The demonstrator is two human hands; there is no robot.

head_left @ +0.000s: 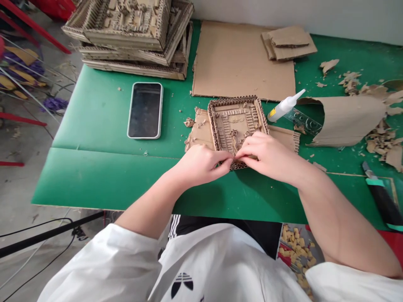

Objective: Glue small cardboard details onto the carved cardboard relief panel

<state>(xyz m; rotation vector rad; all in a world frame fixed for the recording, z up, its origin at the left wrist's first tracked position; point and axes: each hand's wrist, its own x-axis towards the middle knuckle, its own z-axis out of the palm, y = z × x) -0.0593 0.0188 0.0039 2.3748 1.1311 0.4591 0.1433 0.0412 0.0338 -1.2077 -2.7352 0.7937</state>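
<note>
A small cardboard model with raised corrugated walls [238, 118] lies on the green table, with ribbed strips and tiny curled paper pieces inside. At its near wall, my left hand [204, 164] is closed in a pinch, thumb against index finger. My right hand [266, 157] pinches right beside it, fingertips almost meeting the left ones over the same edge. Whatever sits between the fingertips is too small and hidden to make out. Under the model, a torn cardboard piece [201, 130] sticks out to the left. A white glue bottle [285, 107] rests just beyond my right hand.
Stacked cardboard trays [135, 54] stand at the back left, near a phone [145, 110]. Behind the model lies a flat cardboard sheet [233, 63]. To the right are a curled cardboard piece [349, 119], paper scraps [385, 144] and a utility knife [384, 199].
</note>
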